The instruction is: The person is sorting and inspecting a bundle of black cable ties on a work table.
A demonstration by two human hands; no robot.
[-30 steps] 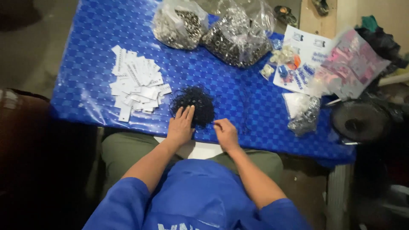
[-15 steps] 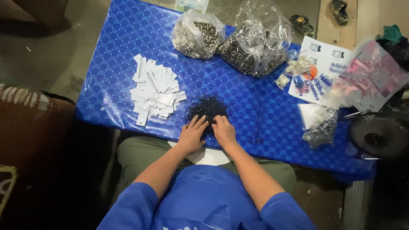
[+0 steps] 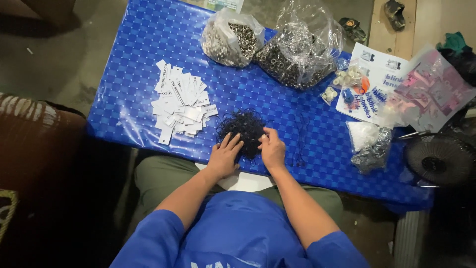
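Evidently both hands work the black tangle (image 3: 243, 131) at the table's (image 3: 129, 79) near edge, left hand (image 3: 224, 158) spread flat on it, right hand (image 3: 272, 148) seemingly pinching strands, tags (image 3: 181, 101) within reach.

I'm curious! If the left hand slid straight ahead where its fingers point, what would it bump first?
Most likely the tangled pile of black strings: the left hand points up and rightward, its fingertips already at the pile's edge.

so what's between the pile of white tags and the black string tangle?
Head view: only bare blue tablecloth separates the white tags from the black string tangle. Both hands, left hand and right hand, are on the tangle's near side.
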